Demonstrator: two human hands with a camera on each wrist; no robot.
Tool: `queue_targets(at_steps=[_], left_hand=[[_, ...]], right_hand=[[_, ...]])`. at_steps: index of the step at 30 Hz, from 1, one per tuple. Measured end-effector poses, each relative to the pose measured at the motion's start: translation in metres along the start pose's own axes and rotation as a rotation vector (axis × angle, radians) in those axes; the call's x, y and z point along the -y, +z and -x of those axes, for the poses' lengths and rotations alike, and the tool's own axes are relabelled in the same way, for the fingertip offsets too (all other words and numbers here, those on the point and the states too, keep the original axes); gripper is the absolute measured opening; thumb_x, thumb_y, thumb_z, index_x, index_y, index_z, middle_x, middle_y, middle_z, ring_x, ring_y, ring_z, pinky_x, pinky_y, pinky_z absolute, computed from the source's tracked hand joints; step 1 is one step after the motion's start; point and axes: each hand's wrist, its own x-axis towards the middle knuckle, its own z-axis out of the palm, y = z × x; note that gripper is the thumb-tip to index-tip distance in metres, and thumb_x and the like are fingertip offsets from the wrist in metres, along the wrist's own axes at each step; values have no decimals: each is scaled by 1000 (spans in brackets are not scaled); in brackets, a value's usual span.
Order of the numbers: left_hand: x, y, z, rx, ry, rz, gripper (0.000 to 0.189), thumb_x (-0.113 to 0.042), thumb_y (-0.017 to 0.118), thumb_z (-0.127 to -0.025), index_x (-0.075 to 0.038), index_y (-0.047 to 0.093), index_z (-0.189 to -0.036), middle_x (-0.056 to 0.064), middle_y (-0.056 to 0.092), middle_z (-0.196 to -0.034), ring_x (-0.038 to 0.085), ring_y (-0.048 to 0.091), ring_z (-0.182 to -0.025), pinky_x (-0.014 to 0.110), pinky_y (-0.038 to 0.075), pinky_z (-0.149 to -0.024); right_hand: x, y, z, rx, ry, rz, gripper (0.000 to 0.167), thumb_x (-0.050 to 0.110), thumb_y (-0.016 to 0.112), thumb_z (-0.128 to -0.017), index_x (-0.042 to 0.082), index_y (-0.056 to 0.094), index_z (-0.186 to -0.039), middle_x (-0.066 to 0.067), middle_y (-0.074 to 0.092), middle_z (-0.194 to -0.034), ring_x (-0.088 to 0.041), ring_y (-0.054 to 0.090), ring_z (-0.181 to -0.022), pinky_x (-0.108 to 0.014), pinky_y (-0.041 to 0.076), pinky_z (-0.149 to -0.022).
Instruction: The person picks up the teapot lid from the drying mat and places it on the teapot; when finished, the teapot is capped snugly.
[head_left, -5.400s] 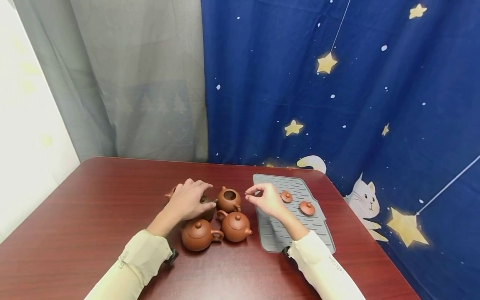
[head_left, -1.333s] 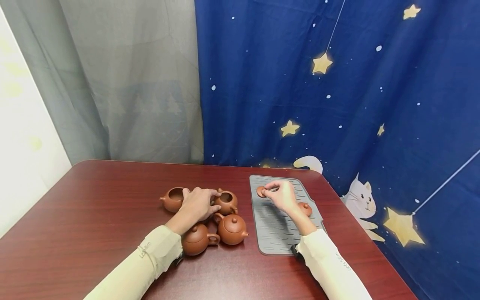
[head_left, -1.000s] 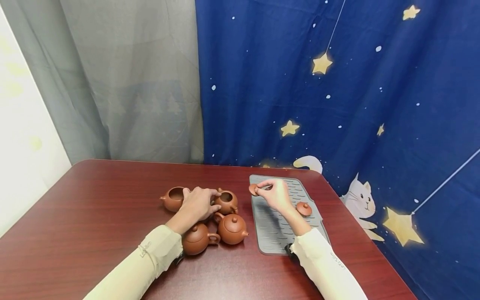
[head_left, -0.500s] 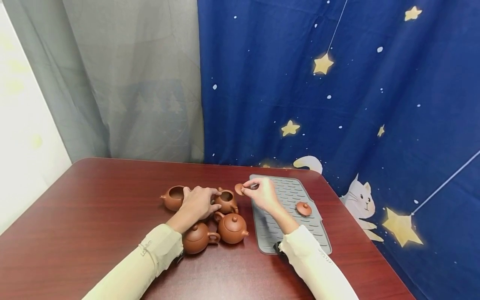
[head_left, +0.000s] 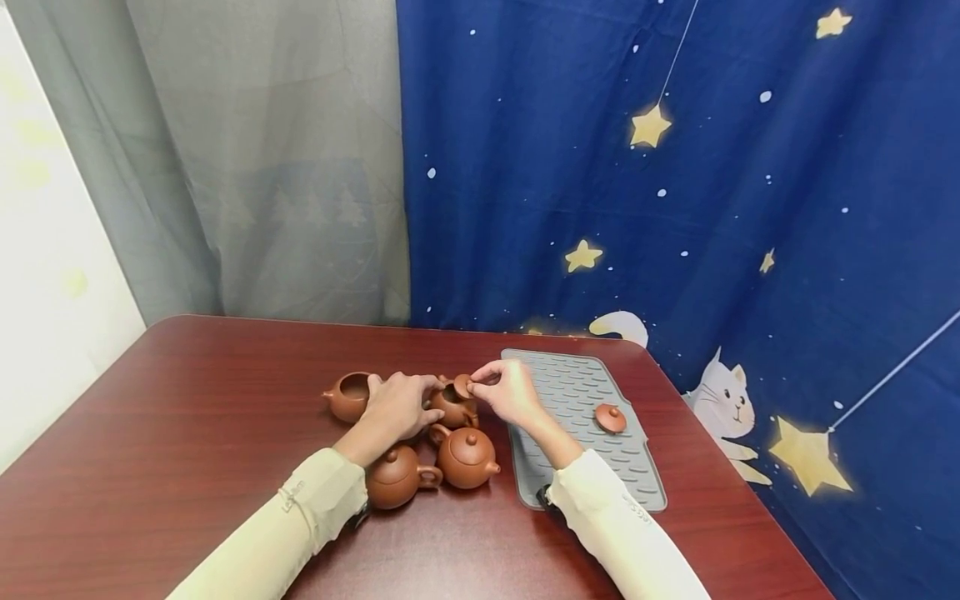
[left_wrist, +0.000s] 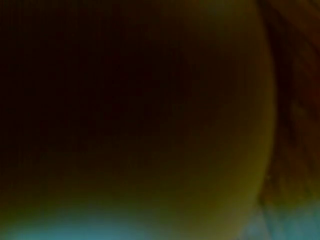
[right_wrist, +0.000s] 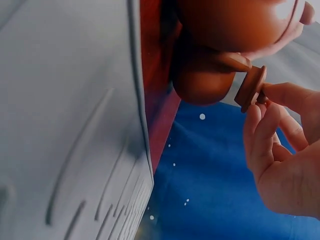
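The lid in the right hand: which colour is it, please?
The lid is reddish-brown; it shows best in the right wrist view.

Brown lid (right_wrist: 250,90) near two teapots (right_wrist: 235,25), grey mat (right_wrist: 65,95).

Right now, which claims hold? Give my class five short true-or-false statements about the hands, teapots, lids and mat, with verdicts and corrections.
A teapot lid lies on the gray ridged mat. True.

The right hand holds nothing. False: it pinches another lid.

The leftmost teapot is uncovered. True.

The front-left teapot has no lid on. False: its lid is in place.

The left hand rests on the mat. False: it is among the teapots.
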Motion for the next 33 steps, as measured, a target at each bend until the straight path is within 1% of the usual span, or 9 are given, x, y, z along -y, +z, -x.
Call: queue_targets(at_steps=[6, 9, 13, 15, 17, 22, 24, 29, 33], left_hand=[[-3, -1, 1, -6, 2, 2, 45, -41, 79, -83, -28, 67, -125, -2, 71, -99, 27, 58, -98, 55, 30, -83], [-3, -2, 2, -9, 2, 11, 45, -39, 80, -83, -27, 68, -124, -2, 71, -100, 27, 58, -98, 55, 30, -83], [-3, -2, 1, -7, -3, 13, 45, -39, 80, -83, -27, 67, -124, -2, 71, -104, 27, 58, -98, 56, 30, -84], [-3, -2, 1, -6, -6, 14, 45, -40, 80, -83, -27, 67, -124, -2, 71, -103, 27, 58, -98, 56, 30, -84], [-3, -1, 1, -10, -9, 15, 44, -40, 80, -82, -27, 67, -122, -3, 71, -101, 27, 58, -98, 55, 30, -83], [-1, 1, 0, -18, -12, 12, 41, -41, 80, -82, -26, 67, -118, -4, 70, -95, 26, 58, -95, 54, 30, -82], [-1, 1, 0, -19, -10, 13, 41, -41, 80, -82, -26, 67, -117, -4, 69, -94, 26, 58, -95, 54, 30, -82], [0, 0, 1, -21, -12, 3, 42, -42, 80, -81, -25, 67, -117, -4, 68, -89, 27, 58, -93, 55, 31, -81], [0, 0, 1, -24, -12, 0, 42, -42, 80, -81, -25, 66, -117, -4, 66, -85, 27, 59, -94, 55, 31, -81]], right_hand=[[2, 4, 0, 29, 3, 15, 5, 12, 81, -82, 9, 77, -82, 0, 74, -79, -6, 66, -68, -24, 53, -61], [2, 7, -1, 30, -3, 24, 5, 13, 81, -82, 10, 77, -82, 0, 74, -79, -6, 66, -68, -23, 53, -61], [2, 9, -3, 29, -13, 42, 5, 13, 81, -82, 10, 78, -81, 1, 74, -78, -5, 66, -68, -23, 52, -62], [2, 10, -3, 30, -18, 54, 4, 14, 81, -82, 11, 78, -81, 2, 74, -79, -6, 66, -69, -23, 52, -63], [2, 11, -4, 32, -25, 66, 4, 14, 81, -82, 11, 78, -82, 2, 74, -80, -8, 67, -73, -25, 53, -65], [1, 12, -5, 35, -41, 124, 5, 16, 83, -80, 14, 78, -83, 4, 74, -85, -16, 67, -91, -33, 51, -81], [1, 13, -5, 37, -45, 137, 6, 17, 83, -80, 15, 78, -82, 5, 74, -87, -18, 66, -96, -36, 50, -86], [2, 15, -7, 57, -52, 144, 5, 17, 82, -80, 15, 78, -82, 3, 75, -89, -18, 67, -97, -36, 51, -85], [4, 16, -8, 73, -33, 146, 5, 18, 82, -81, 15, 78, -82, 3, 75, -90, -17, 67, -97, -34, 52, -84]])
